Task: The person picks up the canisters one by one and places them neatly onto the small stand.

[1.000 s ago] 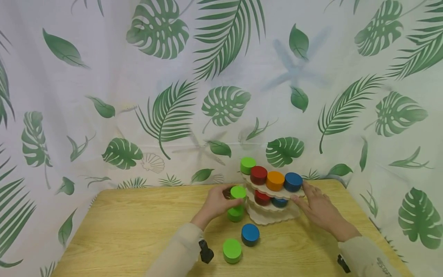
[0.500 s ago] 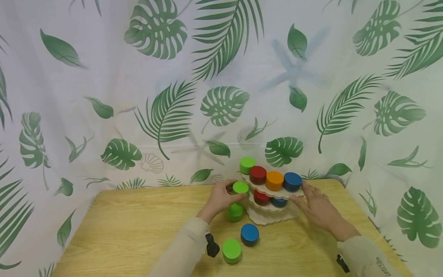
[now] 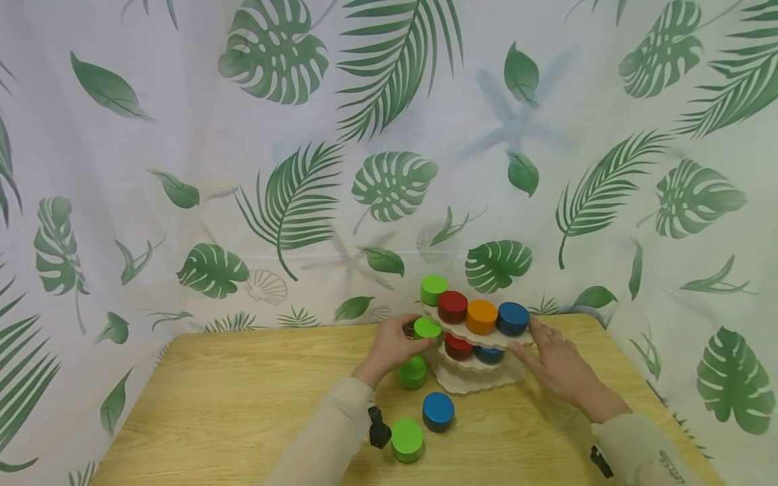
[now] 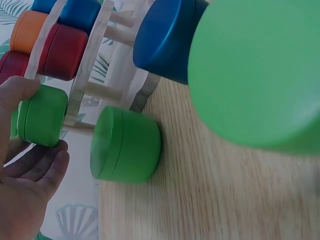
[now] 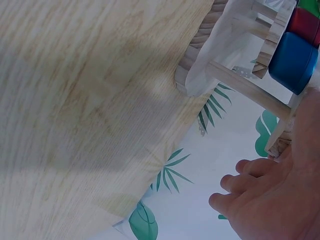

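Note:
My left hand point(image 3: 392, 347) pinches a green round tin point(image 4: 45, 115) between thumb and fingers, at the left end of the middle tier of a wooden tiered stand point(image 3: 480, 383). That tier also carries a red tin point(image 3: 458, 347) and a blue tin point(image 3: 489, 354), partly hidden under the top tier. Along the top tier sit a green tin point(image 3: 434, 290), a red tin point(image 3: 452, 308), an orange tin point(image 3: 481, 317) and a blue tin point(image 3: 513, 319). My right hand point(image 3: 562, 368) holds the top tier's right end, thumb at its front edge; its other fingers point(image 5: 237, 182) extend past the stand.
On the wooden table point(image 3: 243, 405), a green tin point(image 3: 412, 373) stands beside the stand's left side. A blue tin point(image 3: 438, 412) and another green tin point(image 3: 407, 441) stand nearer the front. Behind the table hangs a leaf-print cloth point(image 3: 389, 202).
My left hand has moved right with the green tin, from above the green tin on the table to the middle tier's left end. The right hand has stayed at the stand.

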A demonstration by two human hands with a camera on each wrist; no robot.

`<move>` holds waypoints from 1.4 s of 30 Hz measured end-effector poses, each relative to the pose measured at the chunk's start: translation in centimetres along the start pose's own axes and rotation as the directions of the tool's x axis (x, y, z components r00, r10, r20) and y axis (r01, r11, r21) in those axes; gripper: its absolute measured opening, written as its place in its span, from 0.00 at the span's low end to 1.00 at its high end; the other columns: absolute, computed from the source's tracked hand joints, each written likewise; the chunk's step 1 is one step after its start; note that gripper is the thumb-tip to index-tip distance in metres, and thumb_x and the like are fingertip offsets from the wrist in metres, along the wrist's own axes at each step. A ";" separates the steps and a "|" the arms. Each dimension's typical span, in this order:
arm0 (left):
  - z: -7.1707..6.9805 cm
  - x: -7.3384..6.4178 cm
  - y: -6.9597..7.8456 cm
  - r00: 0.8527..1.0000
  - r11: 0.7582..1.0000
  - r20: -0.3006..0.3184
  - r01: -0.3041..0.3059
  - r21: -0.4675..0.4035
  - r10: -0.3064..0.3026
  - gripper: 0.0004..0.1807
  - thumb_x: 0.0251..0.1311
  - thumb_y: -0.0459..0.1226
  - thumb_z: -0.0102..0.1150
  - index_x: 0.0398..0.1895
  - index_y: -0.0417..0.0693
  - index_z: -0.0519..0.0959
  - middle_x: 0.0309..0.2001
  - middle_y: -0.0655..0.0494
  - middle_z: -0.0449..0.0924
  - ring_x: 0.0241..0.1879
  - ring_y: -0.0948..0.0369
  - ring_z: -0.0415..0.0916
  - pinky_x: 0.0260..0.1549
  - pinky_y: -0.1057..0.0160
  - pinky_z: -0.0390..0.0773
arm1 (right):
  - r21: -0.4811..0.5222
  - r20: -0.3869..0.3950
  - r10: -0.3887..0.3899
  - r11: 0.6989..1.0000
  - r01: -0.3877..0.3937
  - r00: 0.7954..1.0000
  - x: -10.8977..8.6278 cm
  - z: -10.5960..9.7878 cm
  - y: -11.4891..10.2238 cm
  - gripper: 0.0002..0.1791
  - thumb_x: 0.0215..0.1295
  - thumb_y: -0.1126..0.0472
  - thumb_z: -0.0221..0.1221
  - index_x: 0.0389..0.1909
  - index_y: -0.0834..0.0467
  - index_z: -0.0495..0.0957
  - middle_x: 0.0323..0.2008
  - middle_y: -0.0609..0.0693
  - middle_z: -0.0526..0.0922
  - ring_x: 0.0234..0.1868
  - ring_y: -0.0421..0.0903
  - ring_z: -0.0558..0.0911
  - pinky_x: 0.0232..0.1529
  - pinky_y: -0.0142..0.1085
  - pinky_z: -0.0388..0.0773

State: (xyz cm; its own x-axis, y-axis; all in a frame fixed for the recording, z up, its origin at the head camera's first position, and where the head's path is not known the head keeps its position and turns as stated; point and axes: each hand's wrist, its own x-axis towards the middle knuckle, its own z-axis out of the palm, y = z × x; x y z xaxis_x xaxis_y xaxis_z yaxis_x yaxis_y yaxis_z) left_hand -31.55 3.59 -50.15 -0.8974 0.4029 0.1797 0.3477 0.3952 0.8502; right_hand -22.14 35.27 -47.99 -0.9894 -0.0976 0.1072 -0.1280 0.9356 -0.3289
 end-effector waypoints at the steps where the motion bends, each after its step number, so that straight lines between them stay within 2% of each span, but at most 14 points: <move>1: 0.1 0.1 0.1 1.000 1.000 0.001 -0.003 0.002 0.003 0.31 0.61 0.43 0.75 0.65 0.41 0.81 0.56 0.45 0.87 0.51 0.53 0.85 0.50 0.61 0.85 | 0.004 -0.002 -0.002 1.000 0.002 1.000 0.0 0.0 0.0 0.47 0.84 0.38 0.45 0.78 0.77 0.52 0.77 0.78 0.58 0.74 0.81 0.61 0.69 0.78 0.58; 7: 0.8 0.4 0.3 1.000 1.000 0.016 -0.020 -0.017 0.020 0.31 0.62 0.43 0.74 0.66 0.41 0.80 0.59 0.44 0.86 0.53 0.51 0.85 0.52 0.59 0.86 | 0.010 -0.004 -0.004 1.000 0.004 1.000 0.0 0.0 0.0 0.46 0.84 0.39 0.45 0.79 0.77 0.52 0.77 0.78 0.58 0.74 0.81 0.61 0.69 0.78 0.58; 13: 1.0 0.6 0.3 1.000 0.999 0.016 0.015 -0.043 -0.015 0.30 0.62 0.43 0.74 0.66 0.43 0.81 0.60 0.47 0.86 0.54 0.51 0.85 0.53 0.58 0.86 | 0.001 0.001 0.000 1.000 0.000 1.000 0.0 0.1 0.1 0.47 0.84 0.38 0.45 0.78 0.77 0.52 0.77 0.77 0.58 0.74 0.81 0.61 0.69 0.77 0.58; 21: 1.1 0.8 0.4 0.999 0.998 0.019 0.050 -0.031 -0.049 0.31 0.62 0.44 0.75 0.68 0.44 0.80 0.60 0.48 0.85 0.55 0.51 0.85 0.53 0.58 0.86 | 0.016 0.007 0.005 1.000 -0.005 1.000 0.0 0.2 0.1 0.48 0.84 0.37 0.44 0.79 0.77 0.51 0.77 0.78 0.57 0.74 0.81 0.60 0.70 0.77 0.57; 28: 1.2 0.8 0.5 0.996 0.995 0.006 0.089 -0.054 -0.089 0.35 0.61 0.46 0.76 0.70 0.44 0.78 0.60 0.48 0.85 0.54 0.53 0.84 0.48 0.62 0.86 | 0.031 0.004 0.007 0.999 -0.008 1.000 0.0 0.2 0.1 0.48 0.84 0.38 0.44 0.79 0.77 0.51 0.78 0.77 0.56 0.75 0.81 0.60 0.70 0.77 0.57; 34: 1.5 0.8 0.5 0.997 0.991 -0.015 0.076 -0.112 -0.078 0.30 0.61 0.42 0.77 0.67 0.47 0.81 0.57 0.50 0.88 0.55 0.52 0.85 0.47 0.63 0.87 | 0.025 -0.001 0.008 1.000 -0.008 1.000 0.0 0.3 0.0 0.47 0.84 0.38 0.45 0.79 0.77 0.51 0.78 0.77 0.57 0.74 0.81 0.60 0.70 0.76 0.58; 42: 1.8 0.9 0.4 0.997 0.991 -0.038 0.058 -0.116 -0.063 0.29 0.61 0.42 0.77 0.65 0.47 0.83 0.54 0.50 0.89 0.52 0.53 0.86 0.43 0.65 0.87 | 0.027 0.004 0.005 1.000 -0.005 1.000 0.0 0.3 0.2 0.47 0.84 0.39 0.45 0.78 0.77 0.51 0.77 0.78 0.57 0.74 0.81 0.60 0.70 0.76 0.58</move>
State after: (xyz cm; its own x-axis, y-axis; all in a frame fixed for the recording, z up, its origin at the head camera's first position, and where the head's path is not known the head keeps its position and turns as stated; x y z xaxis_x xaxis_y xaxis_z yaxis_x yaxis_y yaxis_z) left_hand -31.71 5.59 -50.50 -0.9272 0.3455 0.1444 0.2608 0.3192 0.9111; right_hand -22.15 35.34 -48.28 -0.9903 -0.0941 0.1021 -0.1246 0.9265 -0.3551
